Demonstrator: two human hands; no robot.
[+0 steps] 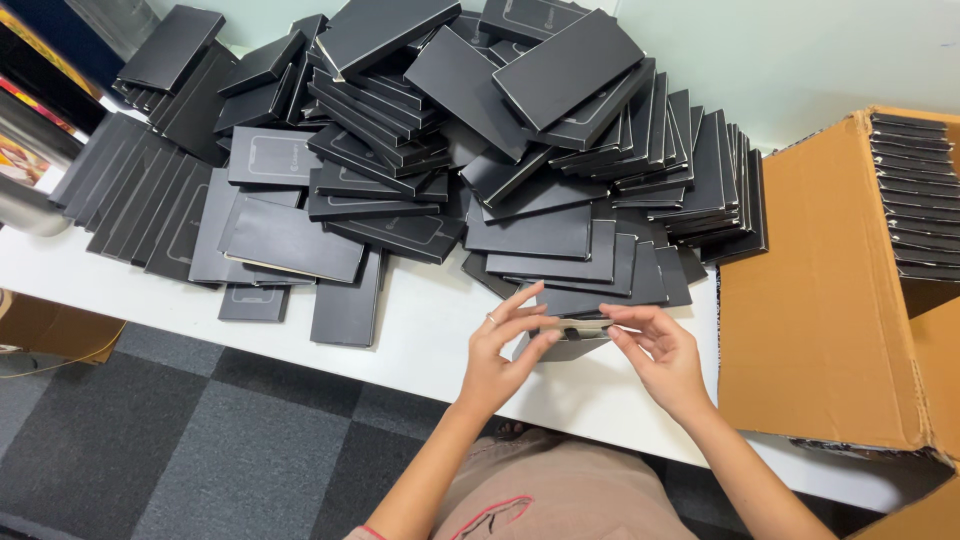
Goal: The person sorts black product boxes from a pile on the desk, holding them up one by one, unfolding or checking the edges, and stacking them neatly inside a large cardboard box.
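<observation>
Both hands are pinching one flat black box (572, 335) at the table (420, 340) edge just below the pile (420, 150), left hand (500, 355) gripping its left end, right hand (655, 355) its right, apparently assembling it; next needs steady squeezing.

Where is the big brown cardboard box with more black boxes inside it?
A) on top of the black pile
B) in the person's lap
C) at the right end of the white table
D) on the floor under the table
C: the cardboard box sits at the right end of the white table, with flat black boxes stacked inside.
</observation>
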